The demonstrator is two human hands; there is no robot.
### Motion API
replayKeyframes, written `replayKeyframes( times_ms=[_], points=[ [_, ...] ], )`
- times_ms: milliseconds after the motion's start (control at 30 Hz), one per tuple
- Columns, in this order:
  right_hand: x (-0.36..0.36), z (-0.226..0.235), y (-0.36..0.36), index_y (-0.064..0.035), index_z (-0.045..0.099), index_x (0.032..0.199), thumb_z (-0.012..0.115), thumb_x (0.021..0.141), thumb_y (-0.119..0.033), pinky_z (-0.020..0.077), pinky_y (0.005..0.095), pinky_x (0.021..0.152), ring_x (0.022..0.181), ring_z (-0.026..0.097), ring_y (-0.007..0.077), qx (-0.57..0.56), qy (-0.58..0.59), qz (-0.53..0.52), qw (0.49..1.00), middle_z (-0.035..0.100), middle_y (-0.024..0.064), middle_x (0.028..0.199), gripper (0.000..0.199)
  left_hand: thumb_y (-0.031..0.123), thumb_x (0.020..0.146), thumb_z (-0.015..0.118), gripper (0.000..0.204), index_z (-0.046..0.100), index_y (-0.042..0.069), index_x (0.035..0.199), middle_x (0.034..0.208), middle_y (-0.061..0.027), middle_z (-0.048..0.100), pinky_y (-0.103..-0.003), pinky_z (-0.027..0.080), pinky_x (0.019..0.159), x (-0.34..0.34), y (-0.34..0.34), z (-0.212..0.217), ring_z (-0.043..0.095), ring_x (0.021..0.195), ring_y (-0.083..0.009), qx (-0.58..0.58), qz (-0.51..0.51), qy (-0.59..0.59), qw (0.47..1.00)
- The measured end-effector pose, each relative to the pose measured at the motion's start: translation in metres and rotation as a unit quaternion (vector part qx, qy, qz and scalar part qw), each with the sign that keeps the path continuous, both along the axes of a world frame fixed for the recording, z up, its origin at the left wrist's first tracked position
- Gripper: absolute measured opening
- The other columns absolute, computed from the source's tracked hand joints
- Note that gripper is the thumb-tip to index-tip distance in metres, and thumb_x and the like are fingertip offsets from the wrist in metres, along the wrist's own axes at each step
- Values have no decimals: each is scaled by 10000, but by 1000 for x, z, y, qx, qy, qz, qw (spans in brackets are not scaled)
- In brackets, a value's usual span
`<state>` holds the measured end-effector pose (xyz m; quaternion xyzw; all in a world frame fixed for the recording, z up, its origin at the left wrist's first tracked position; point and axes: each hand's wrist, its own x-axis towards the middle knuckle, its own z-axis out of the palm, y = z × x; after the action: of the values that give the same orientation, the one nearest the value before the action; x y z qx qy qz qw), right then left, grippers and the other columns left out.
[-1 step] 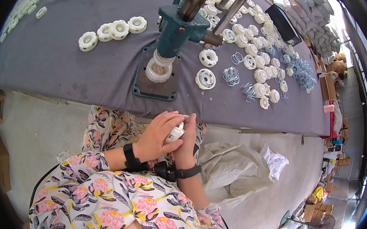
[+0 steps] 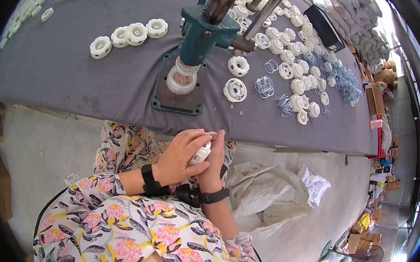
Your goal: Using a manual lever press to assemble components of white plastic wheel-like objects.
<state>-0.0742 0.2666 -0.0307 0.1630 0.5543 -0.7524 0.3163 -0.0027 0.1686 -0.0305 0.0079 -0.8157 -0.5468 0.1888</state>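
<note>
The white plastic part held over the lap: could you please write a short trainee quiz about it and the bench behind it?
1. True or false: both hands grip the white round part.
2. Which hand lies over the top of it? A. left hand B. right hand
3. Fill in: the white ring stack sits on the base of the green ____.

Key: 1 true; 2 A; 3 press. The table also carries loose white parts and wire rings, all apart from the hands.
</note>
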Motion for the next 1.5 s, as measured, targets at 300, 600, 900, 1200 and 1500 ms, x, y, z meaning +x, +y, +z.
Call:
replayKeyframes(
  times_ms=[300, 600, 900, 1200, 1500],
  points=[
    [-4, -15, 5, -134, 419, 658, 393, 963, -388, 366, 242, 576, 606, 438, 85, -10, -2, -91, 996, 421, -23, 629, 398, 252, 776, 675, 598, 440, 17, 1273, 1267, -191, 480, -399, 395, 963, 1, 6, -9, 489, 1148, -346, 51, -64, 6, 997],
    [-12, -22, 14, -128, 421, 652, 365, 965, -429, 371, 230, 579, 613, 459, 90, -93, -17, -1, 995, 446, -16, 606, 438, 253, 769, 685, 560, 482, 29, 1241, 1247, -188, 494, -376, 421, 936, -1, -1, -15, 510, 1131, -329, 107, -104, 18, 989],
    [-2, -6, 1, -77, 509, 829, 298, 969, -463, 425, 254, 634, 710, 520, 110, 44, 72, 17, 996, 535, 25, 778, 462, 253, 728, 716, 532, 534, 54, 1187, 1073, -126, 510, -361, 422, 865, -3, -5, -9, 514, 999, -263, 68, 28, 11, 997],
    [-7, 3, 6, -70, 429, 719, 355, 970, -364, 345, 243, 563, 612, 392, 82, 133, 174, 18, 976, 411, -4, 651, 393, 152, 710, 749, 534, 552, 20, 1188, 977, -103, 592, -286, 475, 750, 1, -4, 1, 589, 847, -173, 224, -26, -83, 971],
    [-12, 6, 8, -40, 408, 672, 363, 962, -273, 312, 269, 570, 615, 344, 98, 176, 252, 38, 951, 391, 7, 642, 375, 30, 718, 728, 505, 549, -2, 1189, 1069, -83, 623, -264, 474, 835, 4, -4, -3, 600, 940, -120, 455, -75, -104, 881]
  ],
)
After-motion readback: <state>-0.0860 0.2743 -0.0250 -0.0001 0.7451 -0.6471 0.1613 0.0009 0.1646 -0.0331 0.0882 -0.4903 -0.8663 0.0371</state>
